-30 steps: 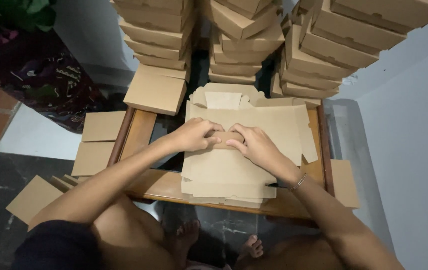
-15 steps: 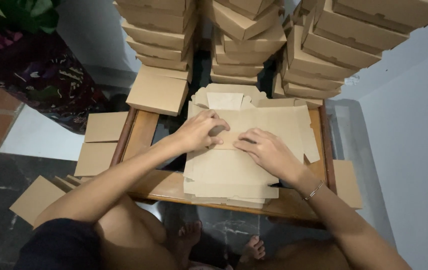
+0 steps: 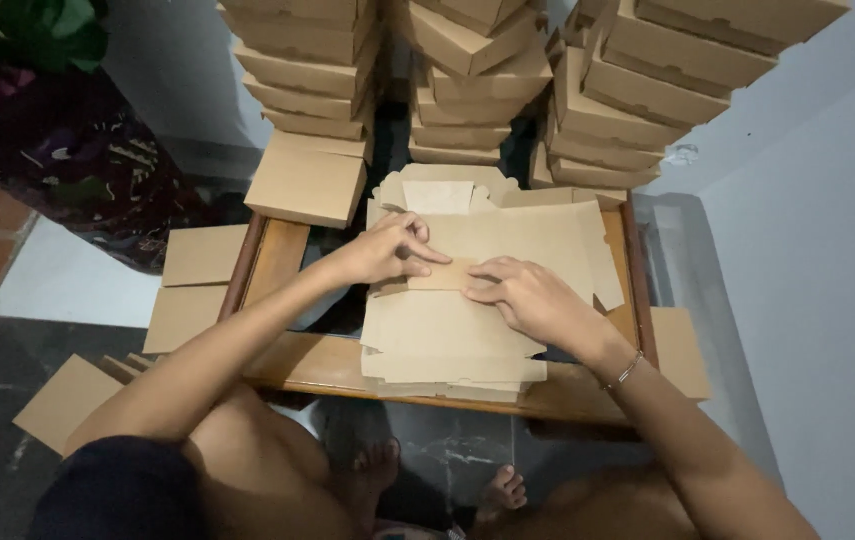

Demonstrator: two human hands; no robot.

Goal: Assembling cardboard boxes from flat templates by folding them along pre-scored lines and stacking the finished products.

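A pile of flat, unfolded brown cardboard box blanks [image 3: 448,335] lies on a low wooden table [image 3: 288,365]. My left hand [image 3: 388,248] rests on the top blank, fingers pinching a narrow folded flap [image 3: 445,277] at its middle. My right hand [image 3: 533,296] presses flat on the same flap from the right, fingertips touching the fold. Both hands meet near the centre of the top sheet.
Tall stacks of folded brown boxes [image 3: 468,80] stand against the wall behind the table. One folded box [image 3: 308,180] sits at the table's back left. Flat cardboard pieces [image 3: 188,285] lie on the floor at left. My bare feet [image 3: 438,480] show under the table.
The hands moved apart and then came back together at the middle of the top blank, where a narrow flap is now folded over and pressed down.
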